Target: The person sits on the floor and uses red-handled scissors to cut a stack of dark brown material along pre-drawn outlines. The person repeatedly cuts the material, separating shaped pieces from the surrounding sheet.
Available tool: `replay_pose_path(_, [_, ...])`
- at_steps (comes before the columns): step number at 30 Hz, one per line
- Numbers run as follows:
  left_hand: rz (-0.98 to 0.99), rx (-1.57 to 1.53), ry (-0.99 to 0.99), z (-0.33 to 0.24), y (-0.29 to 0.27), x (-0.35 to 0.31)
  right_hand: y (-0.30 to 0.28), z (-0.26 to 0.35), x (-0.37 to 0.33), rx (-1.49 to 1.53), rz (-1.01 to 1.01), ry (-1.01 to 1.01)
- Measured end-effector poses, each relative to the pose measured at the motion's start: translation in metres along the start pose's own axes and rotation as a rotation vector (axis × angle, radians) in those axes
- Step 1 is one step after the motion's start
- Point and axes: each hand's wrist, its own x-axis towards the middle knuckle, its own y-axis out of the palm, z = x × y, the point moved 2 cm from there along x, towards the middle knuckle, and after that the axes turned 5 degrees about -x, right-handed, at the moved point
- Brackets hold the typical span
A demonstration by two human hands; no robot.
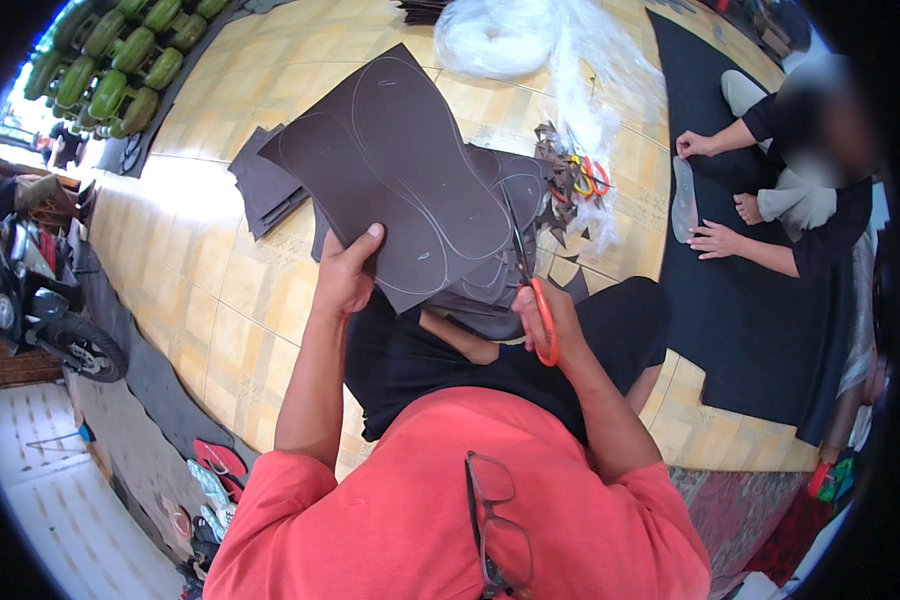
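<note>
My left hand [348, 270] grips the lower edge of a dark brown sheet [390, 170], thumb on top. Pale outlines shaped like shoe soles are drawn on the sheet. In my right hand [555, 318] is a pair of scissors [543, 315] with orange handles, its blades pointing away from me along the sheet's right edge. That edge follows a curved outline. Beneath the sheet lie more dark pieces [520, 180], some with similar outlines, partly hidden by it. A stack of brown pieces [270, 190] rests on the floor to the left.
Dark offcuts [553, 150] and scissors with yellow and red handles [590, 178] lie beyond my right hand. Clear plastic [500, 35] is heaped farther off. At right, another person's hands [710, 238] hold a translucent sole template [684, 200] on a black sheet [750, 340]. A motorcycle [50, 310] stands left.
</note>
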Motion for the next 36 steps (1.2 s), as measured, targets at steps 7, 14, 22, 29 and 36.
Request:
replay_pose_path(7, [0.005, 0.011, -0.050, 0.005, 0.006, -0.008, -0.001, -0.002, 0.011, -0.167, -0.157, -0.340])
replay_pose_path(14, [-0.005, 0.056, -0.112, 0.002, 0.002, -0.008, -0.005, -0.009, 0.004, 0.073, -0.086, -0.077])
replay_pose_path(22, [0.063, 0.270, -0.309, -0.005, -0.002, -0.021, -0.024, -0.004, 0.023, -0.165, -0.214, -0.184])
replay_pose_path(29, [0.086, 0.375, -0.389, -0.010, 0.001, -0.027, -0.029, 0.021, 0.020, -0.247, -0.248, -0.295])
replay_pose_path(36, [0.089, 0.343, -0.385, -0.008, -0.001, -0.026, -0.026, 0.005, 0.017, -0.155, -0.225, -0.233])
